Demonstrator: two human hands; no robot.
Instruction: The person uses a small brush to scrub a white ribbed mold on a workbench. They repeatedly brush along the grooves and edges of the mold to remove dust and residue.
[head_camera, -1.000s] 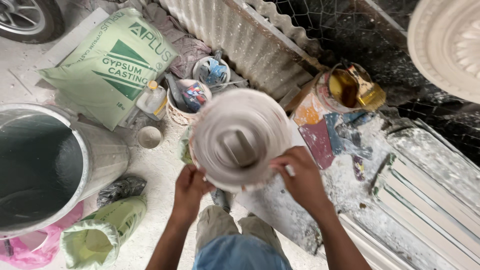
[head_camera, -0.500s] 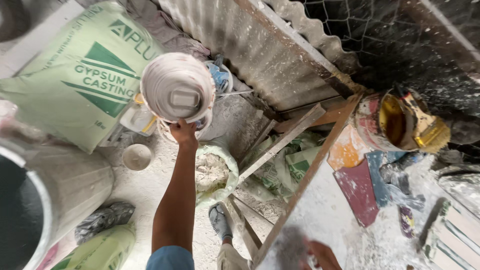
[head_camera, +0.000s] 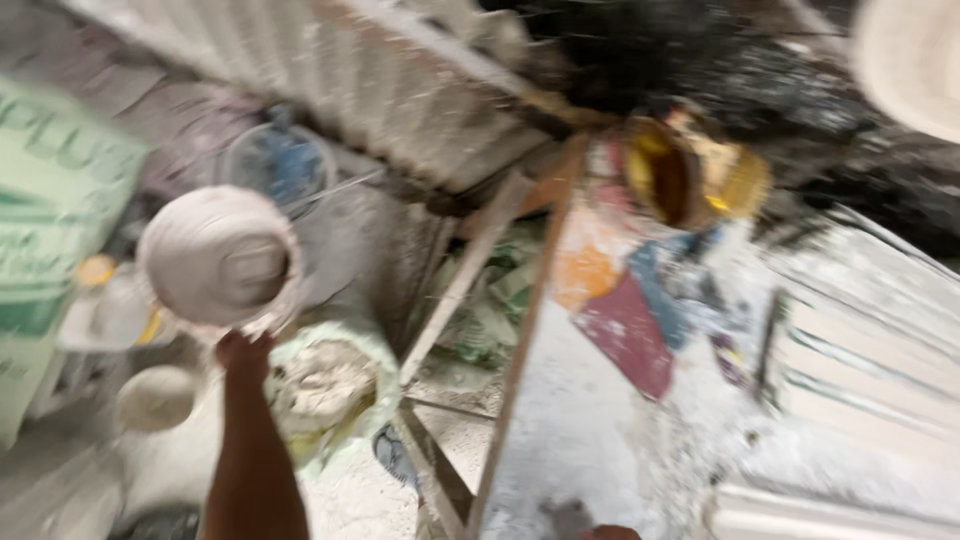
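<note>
The left hand (head_camera: 243, 350) holds a round white plaster disc (head_camera: 218, 262) by its near rim, out at arm's length on the left of the scene; the grip is pinched on that rim, though blur hides the single fingers. Half a second ago the disc sat higher and farther in the view, against the green-and-white sack; now it lies lower and more to the left, with the sack (head_camera: 50, 220) at the left edge. One second ago both hands held the disc close in front of the body; now only the left hand carries it.

Below the disc lies an open green bag with grey lumps (head_camera: 325, 385), just right of the forearm, and a small pale bowl (head_camera: 155, 398) sits on the floor to the left of the arm. A blue-stained tub (head_camera: 280, 165) stands beyond the disc.

Of the right hand only a blurred sliver (head_camera: 610, 533) shows at the bottom edge, near the dusty white worktop (head_camera: 590, 440), so I cannot tell its grip. A yellow-smeared bucket (head_camera: 685, 175) stands at the worktop's far end. The whole view is more blurred than before.
</note>
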